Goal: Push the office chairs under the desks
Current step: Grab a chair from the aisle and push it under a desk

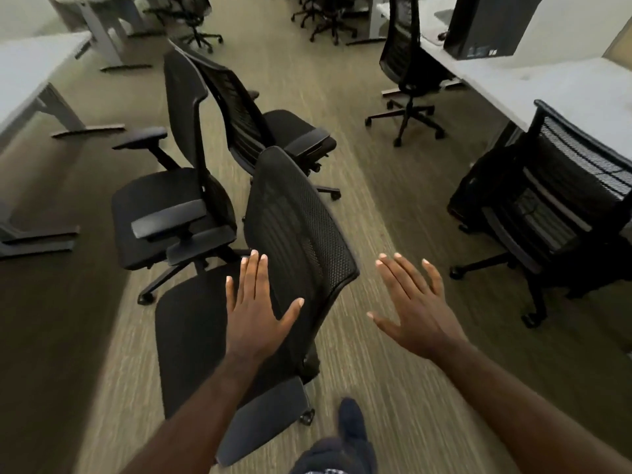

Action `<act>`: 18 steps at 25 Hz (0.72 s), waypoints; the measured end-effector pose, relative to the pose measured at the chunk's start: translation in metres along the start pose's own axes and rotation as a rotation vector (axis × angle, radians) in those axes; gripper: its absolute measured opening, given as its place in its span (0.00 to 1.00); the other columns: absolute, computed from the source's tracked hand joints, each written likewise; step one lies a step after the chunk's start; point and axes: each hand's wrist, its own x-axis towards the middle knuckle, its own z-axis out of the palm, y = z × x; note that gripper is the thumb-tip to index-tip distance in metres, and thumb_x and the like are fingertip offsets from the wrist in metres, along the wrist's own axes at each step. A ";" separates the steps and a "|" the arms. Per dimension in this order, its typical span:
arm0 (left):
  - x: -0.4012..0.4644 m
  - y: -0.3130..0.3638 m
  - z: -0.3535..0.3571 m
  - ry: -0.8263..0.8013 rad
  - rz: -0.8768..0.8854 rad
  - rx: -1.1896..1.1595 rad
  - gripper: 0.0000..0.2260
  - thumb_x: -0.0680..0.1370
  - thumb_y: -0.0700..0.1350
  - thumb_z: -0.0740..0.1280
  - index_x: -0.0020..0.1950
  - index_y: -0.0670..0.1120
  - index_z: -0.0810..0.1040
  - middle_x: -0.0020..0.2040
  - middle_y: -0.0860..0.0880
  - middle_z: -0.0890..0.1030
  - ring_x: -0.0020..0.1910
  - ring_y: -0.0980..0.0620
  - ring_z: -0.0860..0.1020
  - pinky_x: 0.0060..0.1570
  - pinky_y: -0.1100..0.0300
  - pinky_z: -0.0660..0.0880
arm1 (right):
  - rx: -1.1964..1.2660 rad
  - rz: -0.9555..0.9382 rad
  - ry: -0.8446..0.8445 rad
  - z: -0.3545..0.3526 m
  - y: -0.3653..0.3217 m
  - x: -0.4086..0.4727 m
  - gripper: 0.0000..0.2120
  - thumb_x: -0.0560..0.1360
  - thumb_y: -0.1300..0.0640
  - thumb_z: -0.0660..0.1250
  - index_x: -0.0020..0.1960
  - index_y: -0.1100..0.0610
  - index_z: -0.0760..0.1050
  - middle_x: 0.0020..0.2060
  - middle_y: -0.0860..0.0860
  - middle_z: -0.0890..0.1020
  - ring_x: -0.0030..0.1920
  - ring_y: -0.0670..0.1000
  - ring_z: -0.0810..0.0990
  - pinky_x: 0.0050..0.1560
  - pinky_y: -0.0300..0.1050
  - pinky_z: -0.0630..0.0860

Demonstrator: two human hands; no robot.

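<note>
Three black office chairs stand loose in the aisle. The nearest chair (297, 234) has a mesh back and faces left. My left hand (254, 307) is spread flat in front of its backrest, holding nothing. My right hand (415, 304) hovers open over the carpet to the right of that chair, touching nothing. Behind it stand a second chair (174, 206) with padded armrests and a third chair (260, 131). White desks (533, 87) line the right side, and a left desk (30, 66) stands across the aisle.
On the right, one chair (554, 206) sits partly under the desk and another (405, 63) stands beside it farther back. A black computer tower (489, 25) rests on that desk. More chairs (325, 18) crowd the far end. My dark shoe (352, 422) is on the carpet below.
</note>
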 end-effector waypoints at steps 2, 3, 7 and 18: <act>0.020 0.004 0.014 -0.024 -0.066 -0.012 0.41 0.77 0.66 0.61 0.80 0.45 0.48 0.81 0.48 0.49 0.79 0.54 0.40 0.76 0.44 0.42 | -0.014 -0.039 -0.011 0.000 0.023 0.032 0.41 0.76 0.36 0.61 0.80 0.54 0.49 0.80 0.50 0.52 0.79 0.50 0.43 0.76 0.62 0.40; 0.032 0.005 0.022 -0.041 -0.108 -0.025 0.41 0.77 0.66 0.60 0.80 0.45 0.48 0.81 0.48 0.49 0.79 0.54 0.40 0.76 0.44 0.42 | -0.011 -0.063 -0.030 0.001 0.034 0.050 0.41 0.76 0.36 0.61 0.80 0.54 0.49 0.80 0.50 0.52 0.79 0.50 0.43 0.76 0.61 0.39; 0.065 0.014 0.037 -0.059 -0.176 -0.045 0.42 0.76 0.69 0.54 0.80 0.46 0.47 0.81 0.48 0.48 0.78 0.55 0.39 0.76 0.46 0.40 | -0.011 -0.137 -0.062 0.010 0.067 0.111 0.40 0.77 0.38 0.61 0.80 0.54 0.49 0.80 0.51 0.52 0.79 0.50 0.43 0.75 0.61 0.39; 0.112 0.055 0.035 0.072 -0.492 -0.004 0.42 0.75 0.74 0.49 0.80 0.50 0.44 0.80 0.53 0.45 0.78 0.56 0.40 0.76 0.49 0.39 | -0.004 -0.616 -0.013 0.022 0.104 0.339 0.42 0.73 0.42 0.70 0.78 0.59 0.56 0.77 0.55 0.63 0.77 0.56 0.58 0.74 0.67 0.56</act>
